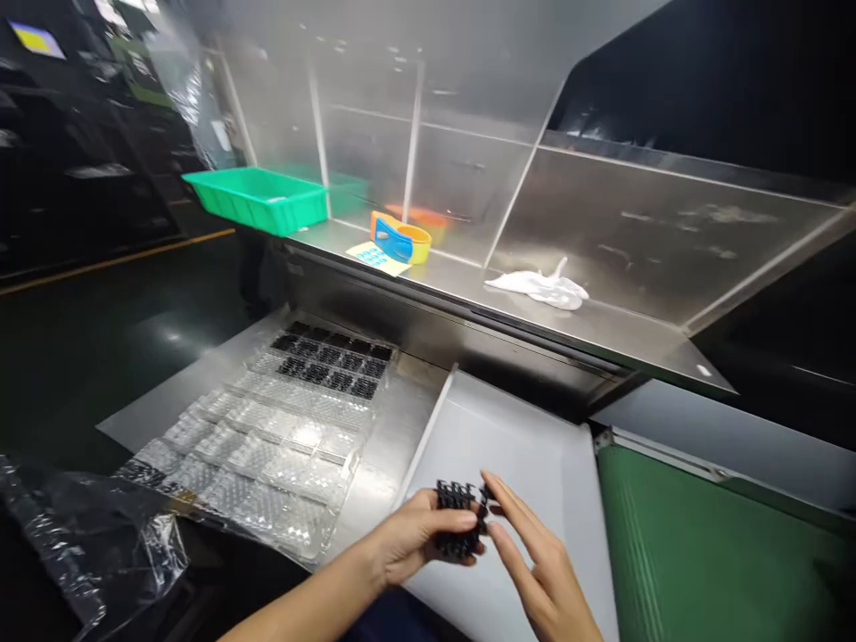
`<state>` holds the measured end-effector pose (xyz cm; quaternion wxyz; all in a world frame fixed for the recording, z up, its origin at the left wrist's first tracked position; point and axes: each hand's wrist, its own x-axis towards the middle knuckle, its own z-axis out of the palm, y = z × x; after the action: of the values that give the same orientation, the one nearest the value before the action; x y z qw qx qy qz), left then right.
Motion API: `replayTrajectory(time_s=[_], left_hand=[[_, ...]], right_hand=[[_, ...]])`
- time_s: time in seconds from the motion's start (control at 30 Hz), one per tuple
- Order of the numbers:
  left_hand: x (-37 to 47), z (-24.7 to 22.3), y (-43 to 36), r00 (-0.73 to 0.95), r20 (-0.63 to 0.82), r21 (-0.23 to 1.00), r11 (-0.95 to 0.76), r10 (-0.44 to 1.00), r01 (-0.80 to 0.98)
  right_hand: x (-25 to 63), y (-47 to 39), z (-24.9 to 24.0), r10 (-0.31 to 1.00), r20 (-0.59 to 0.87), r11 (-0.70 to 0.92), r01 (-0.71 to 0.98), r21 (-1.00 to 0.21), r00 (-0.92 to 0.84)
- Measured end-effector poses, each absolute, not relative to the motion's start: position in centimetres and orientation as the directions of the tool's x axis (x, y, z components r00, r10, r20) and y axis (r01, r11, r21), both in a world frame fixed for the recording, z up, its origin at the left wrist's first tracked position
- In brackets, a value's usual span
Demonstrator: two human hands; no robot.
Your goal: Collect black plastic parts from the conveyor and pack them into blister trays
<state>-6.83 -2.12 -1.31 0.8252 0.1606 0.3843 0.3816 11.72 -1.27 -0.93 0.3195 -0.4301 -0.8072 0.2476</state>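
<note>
My left hand is closed around a row of small black toothed plastic parts, thumb across the front. At the right end of the row, another black plastic part stands slightly apart from the others. My right hand has its index finger and thumb at the top and bottom of that end part, seemingly pinching it. Both hands are above a white tray. To the left lies a clear plastic blister tray, its far rows filled with similar black parts.
A green conveyor belt runs at the right. On the metal shelf are a green bin, orange, blue and yellow tape rolls, a yellow sheet and a white crumpled glove-like item. Clear plastic film hangs at lower left.
</note>
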Motion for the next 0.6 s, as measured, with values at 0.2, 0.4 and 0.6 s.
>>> replayTrajectory(time_s=[0.2,0.4,0.6], left_hand=[[-8.3,-1.1,-2.5,0.461,-0.513,0.496,0.688,0.724,-0.53],[-8.6,-0.4,-1.9,0.442,-0.475,0.665,0.639,0.761,-0.386],[-7.7,-0.2,-1.5,0.499,-0.434,0.755,0.605,0.75,-0.253]], right_hand=[[10.4,-1.3,1.6,0.826,0.168,0.449,0.449,-0.773,-0.538],[11.4,-1.9,2.9,0.809,0.233,0.54,0.527,-0.656,-0.54],[11.7,-2.7,3.8,0.757,0.215,0.637,0.623,-0.453,-0.618]])
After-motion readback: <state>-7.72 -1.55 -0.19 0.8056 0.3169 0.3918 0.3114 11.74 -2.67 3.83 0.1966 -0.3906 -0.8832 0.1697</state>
